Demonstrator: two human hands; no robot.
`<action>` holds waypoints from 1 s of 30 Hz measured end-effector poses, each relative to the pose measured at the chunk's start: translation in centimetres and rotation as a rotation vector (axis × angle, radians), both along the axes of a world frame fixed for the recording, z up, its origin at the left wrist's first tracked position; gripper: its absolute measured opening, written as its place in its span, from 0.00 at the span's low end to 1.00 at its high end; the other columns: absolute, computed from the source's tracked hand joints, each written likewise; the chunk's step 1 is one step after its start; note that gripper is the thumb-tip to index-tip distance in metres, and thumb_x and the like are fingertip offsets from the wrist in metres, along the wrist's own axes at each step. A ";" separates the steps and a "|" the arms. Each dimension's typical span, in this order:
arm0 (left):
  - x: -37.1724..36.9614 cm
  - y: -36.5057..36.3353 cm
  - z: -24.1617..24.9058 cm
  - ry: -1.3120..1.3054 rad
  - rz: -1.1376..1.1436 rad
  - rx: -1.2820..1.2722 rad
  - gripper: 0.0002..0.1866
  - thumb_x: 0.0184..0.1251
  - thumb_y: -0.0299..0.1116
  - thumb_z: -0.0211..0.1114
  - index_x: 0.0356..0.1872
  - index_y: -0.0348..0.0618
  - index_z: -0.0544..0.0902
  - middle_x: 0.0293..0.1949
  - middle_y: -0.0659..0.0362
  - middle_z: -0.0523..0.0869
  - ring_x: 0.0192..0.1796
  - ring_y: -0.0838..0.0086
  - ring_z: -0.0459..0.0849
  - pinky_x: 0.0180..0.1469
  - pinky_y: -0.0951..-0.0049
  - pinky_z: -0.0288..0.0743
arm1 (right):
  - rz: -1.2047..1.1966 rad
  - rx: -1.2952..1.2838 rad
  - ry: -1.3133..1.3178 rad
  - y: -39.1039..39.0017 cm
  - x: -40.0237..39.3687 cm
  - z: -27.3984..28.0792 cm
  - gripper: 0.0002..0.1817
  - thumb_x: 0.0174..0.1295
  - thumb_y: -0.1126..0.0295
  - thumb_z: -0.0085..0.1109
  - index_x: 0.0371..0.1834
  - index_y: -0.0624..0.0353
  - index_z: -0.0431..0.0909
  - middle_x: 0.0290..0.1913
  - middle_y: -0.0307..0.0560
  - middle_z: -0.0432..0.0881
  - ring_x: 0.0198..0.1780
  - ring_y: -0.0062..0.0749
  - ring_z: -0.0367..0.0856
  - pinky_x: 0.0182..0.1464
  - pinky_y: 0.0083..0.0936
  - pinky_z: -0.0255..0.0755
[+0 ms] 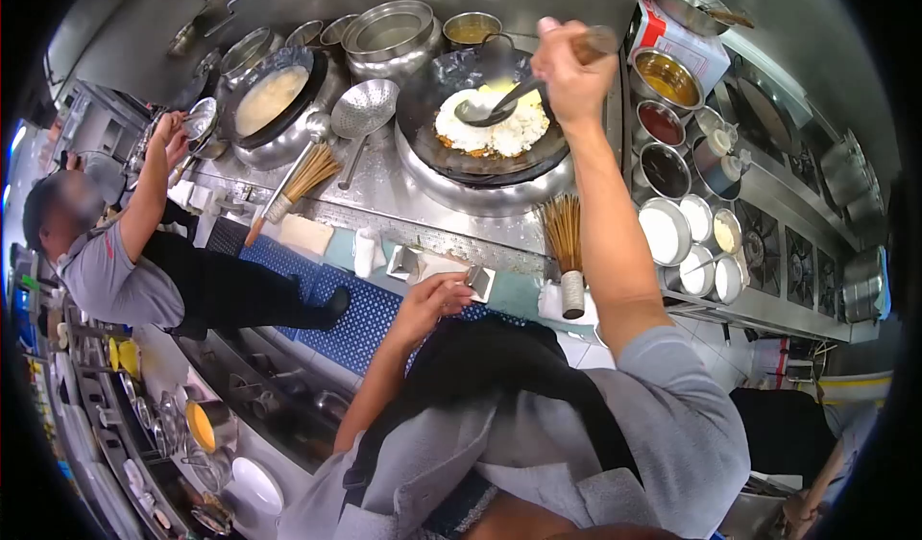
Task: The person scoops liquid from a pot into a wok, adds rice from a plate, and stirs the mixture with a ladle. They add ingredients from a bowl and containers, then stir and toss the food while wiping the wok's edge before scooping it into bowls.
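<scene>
My right hand [576, 74] is wrapped round the wooden handle of a ladle [488, 108], whose bowl rests on white rice [495, 137] in a black wok [423, 146]. Orange bits show at the rice's lower edge, and something yellow lies behind it. Down at the counter's front edge, my left hand [432, 302] has its fingers curled at a small metal knob or lever [479, 280]; whether it grips this part is unclear.
Left of the wok are a perforated skimmer [365, 108], a bamboo brush [305, 177] and a second wok [272, 101]. Another brush [564, 242] lies right. Sauce bowls [665, 168] line the right side. A co-worker [144, 262] stands left; another person's arm [831, 473] shows lower right.
</scene>
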State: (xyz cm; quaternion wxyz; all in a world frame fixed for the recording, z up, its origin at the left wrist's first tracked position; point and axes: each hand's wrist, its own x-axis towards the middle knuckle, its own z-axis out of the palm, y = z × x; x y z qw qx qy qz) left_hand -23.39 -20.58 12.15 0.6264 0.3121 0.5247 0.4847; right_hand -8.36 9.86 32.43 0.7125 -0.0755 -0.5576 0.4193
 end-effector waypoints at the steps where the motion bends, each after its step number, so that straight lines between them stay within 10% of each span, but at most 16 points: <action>1: -1.5 -1.4 -1.0 0.000 0.060 -0.047 0.21 0.85 0.41 0.56 0.67 0.36 0.77 0.51 0.52 0.90 0.51 0.70 0.89 0.54 0.72 0.81 | -0.026 -0.146 -0.129 3.1 -2.2 -3.5 0.19 0.68 0.72 0.68 0.17 0.58 0.75 0.13 0.35 0.74 0.15 0.19 0.71 0.19 0.23 0.64; 7: -7.4 -2.6 -2.6 0.079 0.100 0.049 0.19 0.83 0.38 0.60 0.64 0.35 0.79 0.47 0.54 0.90 0.46 0.75 0.88 0.50 0.75 0.80 | -0.076 -0.074 -0.025 4.6 -4.7 2.8 0.20 0.68 0.71 0.69 0.17 0.56 0.74 0.14 0.34 0.74 0.13 0.18 0.68 0.17 0.23 0.62; 11: -7.0 2.9 -0.9 0.220 -0.055 0.227 0.18 0.80 0.36 0.63 0.60 0.33 0.82 0.46 0.55 0.90 0.47 0.76 0.87 0.49 0.74 0.80 | -0.167 -0.168 -0.134 11.2 -7.2 -6.0 0.15 0.65 0.71 0.69 0.21 0.56 0.76 0.14 0.36 0.74 0.12 0.21 0.71 0.16 0.24 0.64; 13: -6.9 5.5 0.2 0.355 -0.130 0.310 0.17 0.80 0.36 0.63 0.60 0.33 0.82 0.48 0.55 0.90 0.49 0.75 0.87 0.52 0.73 0.80 | -0.294 -0.283 -0.142 8.0 -6.5 1.2 0.15 0.64 0.70 0.70 0.22 0.56 0.76 0.13 0.35 0.72 0.12 0.21 0.70 0.15 0.24 0.64; 17: -6.3 11.6 2.8 0.773 0.064 0.705 0.12 0.76 0.33 0.64 0.49 0.34 0.86 0.47 0.50 0.90 0.45 0.58 0.88 0.48 0.62 0.81 | -0.108 -0.091 -0.026 8.2 -0.5 2.8 0.17 0.65 0.72 0.70 0.19 0.52 0.74 0.15 0.36 0.74 0.14 0.22 0.71 0.15 0.25 0.63; 18: -6.3 14.1 2.3 0.966 0.122 0.885 0.11 0.76 0.33 0.63 0.45 0.35 0.86 0.48 0.49 0.90 0.45 0.51 0.88 0.47 0.56 0.81 | -0.471 -0.128 -0.104 10.0 -1.0 -0.8 0.19 0.66 0.73 0.68 0.17 0.52 0.72 0.15 0.36 0.73 0.13 0.22 0.71 0.15 0.26 0.63; 23: -4.1 23.0 -2.5 1.120 -0.236 0.528 0.13 0.74 0.38 0.62 0.33 0.39 0.87 0.34 0.43 0.87 0.39 0.43 0.84 0.53 0.48 0.76 | -0.306 -0.337 -0.126 8.2 -7.0 -2.1 0.18 0.64 0.74 0.70 0.18 0.54 0.73 0.15 0.36 0.73 0.13 0.23 0.70 0.15 0.26 0.64; 30: -4.3 10.1 4.5 1.144 0.020 0.832 0.17 0.69 0.40 0.68 0.22 0.42 0.85 0.22 0.50 0.84 0.27 0.49 0.83 0.32 0.52 0.76 | -0.278 -0.236 0.000 5.3 -6.0 2.2 0.17 0.64 0.73 0.69 0.20 0.54 0.71 0.14 0.38 0.71 0.11 0.24 0.67 0.15 0.28 0.64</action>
